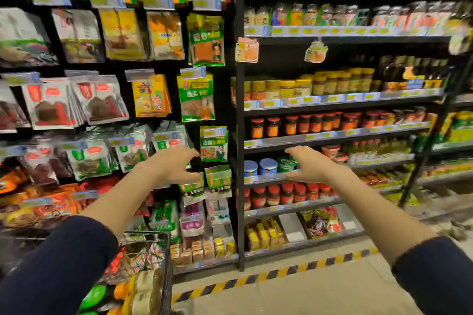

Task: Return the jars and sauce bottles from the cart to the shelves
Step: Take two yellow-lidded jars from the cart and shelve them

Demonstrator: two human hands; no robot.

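My left hand (176,165) and my right hand (311,165) are both stretched out in front of me at mid height, fingers spread, holding nothing. The right hand hovers just before the shelf edge by two blue-lidded jars (259,167) and a green jar (285,163). The left hand is in front of hanging seasoning packets. At the bottom left, the wire cart (163,258) holds bottles with orange and green caps (128,294). Rows of red-lidded sauce jars (302,124) and yellow-lidded jars (307,87) fill the black shelves (332,135) on the right.
Pegboard racks of hanging spice packets (102,100) cover the left wall. A black upright post (240,135) divides them from the shelving. A yellow-and-black striped strip (276,272) runs along the floor below the shelves. Small boxes (263,236) sit on the lowest shelf.
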